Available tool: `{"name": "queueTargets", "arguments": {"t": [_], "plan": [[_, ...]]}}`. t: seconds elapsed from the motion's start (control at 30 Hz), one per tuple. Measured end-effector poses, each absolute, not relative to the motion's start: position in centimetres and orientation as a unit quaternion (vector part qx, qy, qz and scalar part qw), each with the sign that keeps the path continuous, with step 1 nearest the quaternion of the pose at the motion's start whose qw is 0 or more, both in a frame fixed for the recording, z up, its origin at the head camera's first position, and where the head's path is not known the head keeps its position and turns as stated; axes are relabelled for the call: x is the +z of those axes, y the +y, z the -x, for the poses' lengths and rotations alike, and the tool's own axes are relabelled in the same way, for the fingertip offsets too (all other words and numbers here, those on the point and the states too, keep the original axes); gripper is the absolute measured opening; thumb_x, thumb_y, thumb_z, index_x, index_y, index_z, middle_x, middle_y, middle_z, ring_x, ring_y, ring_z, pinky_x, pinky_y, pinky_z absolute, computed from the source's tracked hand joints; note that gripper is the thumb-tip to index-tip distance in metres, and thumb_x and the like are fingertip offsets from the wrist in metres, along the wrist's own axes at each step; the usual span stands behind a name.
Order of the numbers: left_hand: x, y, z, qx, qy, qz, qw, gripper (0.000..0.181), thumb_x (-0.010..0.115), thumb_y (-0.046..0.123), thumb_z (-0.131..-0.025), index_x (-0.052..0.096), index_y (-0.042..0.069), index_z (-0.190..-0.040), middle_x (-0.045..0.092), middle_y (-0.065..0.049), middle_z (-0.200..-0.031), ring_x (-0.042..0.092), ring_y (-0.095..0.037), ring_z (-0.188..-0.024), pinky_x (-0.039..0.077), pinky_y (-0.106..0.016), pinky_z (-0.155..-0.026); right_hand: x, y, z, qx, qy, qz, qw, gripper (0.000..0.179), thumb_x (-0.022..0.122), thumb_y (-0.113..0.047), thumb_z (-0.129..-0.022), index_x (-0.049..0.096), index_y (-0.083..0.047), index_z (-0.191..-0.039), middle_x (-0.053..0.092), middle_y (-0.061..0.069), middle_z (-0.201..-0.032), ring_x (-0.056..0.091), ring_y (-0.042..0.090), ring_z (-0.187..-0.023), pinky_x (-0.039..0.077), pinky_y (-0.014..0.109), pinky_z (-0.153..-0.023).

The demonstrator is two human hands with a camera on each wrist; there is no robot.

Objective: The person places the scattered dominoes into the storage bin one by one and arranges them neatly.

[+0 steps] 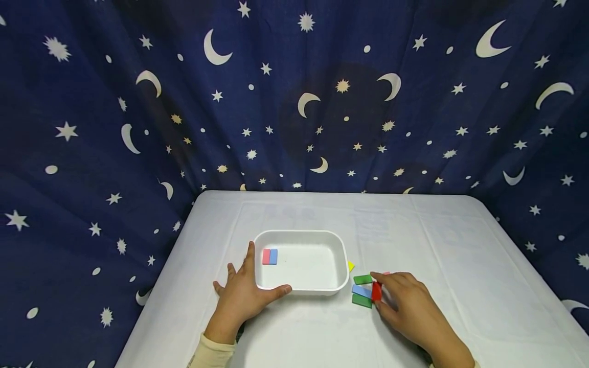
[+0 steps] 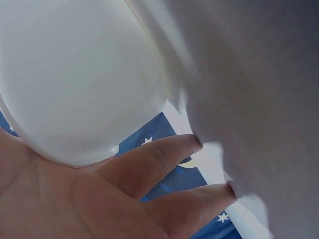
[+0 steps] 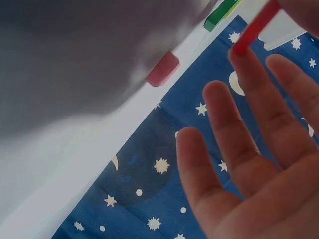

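A white tray (image 1: 301, 292) has a pink block (image 1: 266, 256) and a blue block (image 1: 273, 256) lying side by side at its left end. My left hand (image 1: 241, 296) spreads along the tray's left side and front corner, its palm against the wall in the left wrist view and two fingertips on the cloth. Right of the tray, my right hand (image 1: 409, 301) pinches a red block (image 1: 377, 291) between thumb and fingertip. Close to that block lie a blue block (image 1: 362, 291) and two green blocks, one behind (image 1: 363, 279) and one in front (image 1: 362, 301).
A yellow block (image 1: 351, 266) peeks out by the tray's right side. Another pink block (image 3: 163, 68) lies behind my right hand, mostly hidden in the head view. White cloth (image 1: 442, 245) covers the table, with a dark blue star-and-moon curtain (image 1: 276, 112) behind it.
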State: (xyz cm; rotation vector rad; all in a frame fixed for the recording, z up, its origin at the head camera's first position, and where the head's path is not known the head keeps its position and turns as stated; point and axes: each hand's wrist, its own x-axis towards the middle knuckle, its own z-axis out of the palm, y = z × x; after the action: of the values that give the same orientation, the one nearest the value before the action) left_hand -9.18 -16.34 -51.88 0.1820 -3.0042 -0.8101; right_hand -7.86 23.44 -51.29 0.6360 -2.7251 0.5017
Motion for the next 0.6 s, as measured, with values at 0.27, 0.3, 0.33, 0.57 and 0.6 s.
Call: {"name": "queueTargets", "arguments": {"t": [0.27, 0.3, 0.33, 0.57, 0.6], "plan": [[-51.84, -16.31, 9.18, -0.266, -0.962, -0.058, 0.012, 0.153, 0.067, 0.102, -0.053, -0.002, 0.034, -0.171, 0.043, -0.003, -0.165, 0.027, -0.061, -0.149, 0.009, -0.093, -0.101, -51.15, 23.34, 8.06, 0.216, -0.928, -0.241, 0.185, 0.065, 0.092, -0.02, -0.076, 0.069, -0.022, -0.138, 0.072, -0.009, -0.12, 0.061, 0.018, -0.114, 0.046, 0.052, -0.092], [-51.84, -16.32, 9.19, -0.266, -0.962, -0.057, 0.012, 0.152, 0.068, 0.101, -0.054, -0.002, 0.034, -0.171, 0.042, -0.003, -0.166, 0.026, -0.061, -0.149, 0.009, -0.093, -0.101, -51.11, 23.34, 8.07, 0.221, -0.927, -0.241, 0.186, 0.066, 0.092, -0.02, -0.076, 0.069, -0.023, -0.138, 0.072, -0.009, -0.121, 0.061, 0.018, -0.114, 0.045, 0.051, -0.093], [-51.84, -16.32, 9.21, -0.267, -0.962, -0.057, 0.011, 0.152, 0.069, 0.101, -0.054, -0.003, 0.034, -0.171, 0.042, -0.004, -0.166, 0.026, -0.061, -0.149, 0.008, -0.093, -0.101, -51.08, 23.34, 8.08, 0.224, -0.925, -0.242, 0.188, 0.066, 0.092, -0.02, -0.076, 0.069, -0.024, -0.138, 0.072, -0.009, -0.122, 0.061, 0.018, -0.115, 0.045, 0.051, -0.094], [-51.82, -16.38, 9.31, -0.265, -0.963, -0.056, 0.011, 0.153, 0.066, 0.103, -0.053, -0.002, 0.034, -0.171, 0.042, -0.005, -0.166, 0.026, -0.061, -0.149, 0.009, -0.093, -0.1, -50.92, 23.27, 8.14, 0.233, -0.921, -0.245, 0.192, 0.067, 0.092, -0.018, -0.076, 0.069, -0.025, -0.138, 0.072, -0.009, -0.123, 0.061, 0.017, -0.114, 0.045, 0.051, -0.093], [-51.79, -16.38, 9.31, -0.265, -0.962, -0.056, 0.01, 0.153, 0.066, 0.103, -0.053, -0.001, 0.033, -0.171, 0.042, -0.005, -0.166, 0.026, -0.061, -0.149, 0.009, -0.093, -0.1, -50.93, 23.25, 8.15, 0.233, -0.921, -0.245, 0.192, 0.066, 0.092, -0.018, -0.076, 0.069, -0.025, -0.138, 0.072, -0.009, -0.123, 0.06, 0.017, -0.114, 0.045, 0.051, -0.093]]}}
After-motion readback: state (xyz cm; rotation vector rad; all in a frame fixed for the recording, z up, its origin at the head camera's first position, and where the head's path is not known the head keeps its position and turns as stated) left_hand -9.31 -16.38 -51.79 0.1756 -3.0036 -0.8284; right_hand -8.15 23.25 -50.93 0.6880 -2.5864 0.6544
